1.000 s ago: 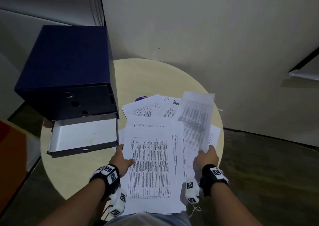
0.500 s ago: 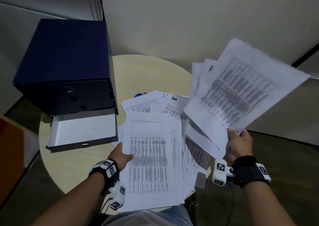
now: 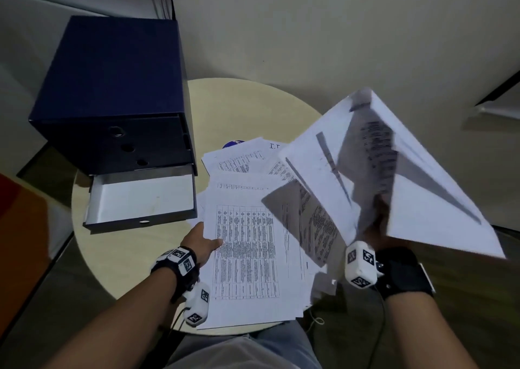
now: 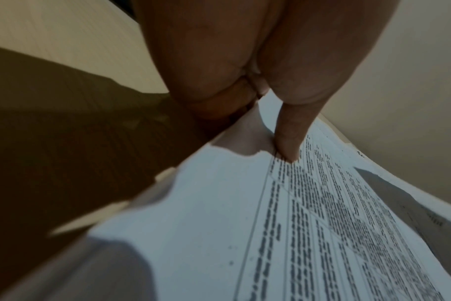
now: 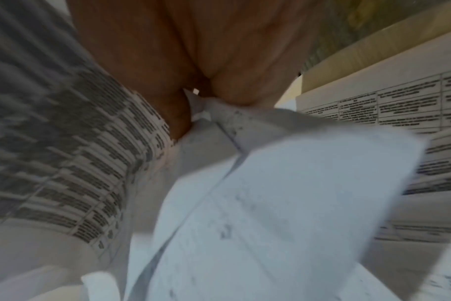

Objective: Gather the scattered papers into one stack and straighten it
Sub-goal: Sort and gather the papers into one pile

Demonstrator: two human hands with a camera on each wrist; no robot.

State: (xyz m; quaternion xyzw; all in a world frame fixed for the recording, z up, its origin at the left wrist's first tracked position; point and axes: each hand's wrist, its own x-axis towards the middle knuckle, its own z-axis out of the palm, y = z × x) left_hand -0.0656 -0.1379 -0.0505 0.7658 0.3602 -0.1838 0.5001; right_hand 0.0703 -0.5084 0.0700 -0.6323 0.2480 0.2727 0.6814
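Observation:
A loose pile of printed papers point(image 3: 247, 256) lies on the round beige table point(image 3: 239, 109), with the front sheets overhanging its near edge. My left hand point(image 3: 201, 242) holds the pile's left edge, thumb on top of the table-printed sheet point(image 4: 322, 213) and fingers under it. My right hand point(image 3: 378, 222) grips a bunch of several sheets point(image 3: 374, 166) lifted above the table's right side; the sheets fan apart and hide most of the hand. In the right wrist view the gripped sheets point(image 5: 245, 193) bend and blur around the fingers.
A dark blue drawer box point(image 3: 112, 92) stands on the table's left, its lowest drawer point(image 3: 140, 199) pulled open and white inside. More sheets point(image 3: 239, 157) lie behind the pile over a blue round mark. A wall is close behind; the floor drops away on the right.
My right hand has lifted a bunch of sheets off the pile's right side and swung them up and to the right, where they now fan open. My left hand has stayed at the pile's left edge.

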